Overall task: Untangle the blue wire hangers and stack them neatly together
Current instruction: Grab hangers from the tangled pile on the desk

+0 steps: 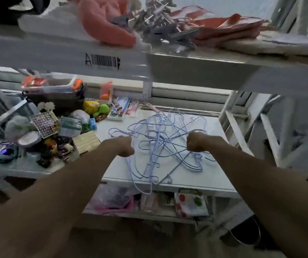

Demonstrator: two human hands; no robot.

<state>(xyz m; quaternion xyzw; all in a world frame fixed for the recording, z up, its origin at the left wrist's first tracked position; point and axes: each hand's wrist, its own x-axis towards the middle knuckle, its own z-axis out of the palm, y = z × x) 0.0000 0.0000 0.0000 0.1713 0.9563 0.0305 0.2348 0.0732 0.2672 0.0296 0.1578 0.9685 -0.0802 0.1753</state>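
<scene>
A tangled heap of several blue wire hangers (158,142) lies on the white shelf (201,179), with one loop drooping over the front edge. My left hand (125,146) rests at the heap's left side, fingers closed on a hanger wire. My right hand (196,142) is at the right side, fist closed around several wires. Both arms reach in from below.
Left of the hangers sits clutter: a patterned box (45,123), a green toy (102,109), packets and a wooden block (87,141). An upper shelf (149,69) overhangs, carrying an orange garment (104,21) and metal clips (160,25). Bags fill the shelf below (116,200).
</scene>
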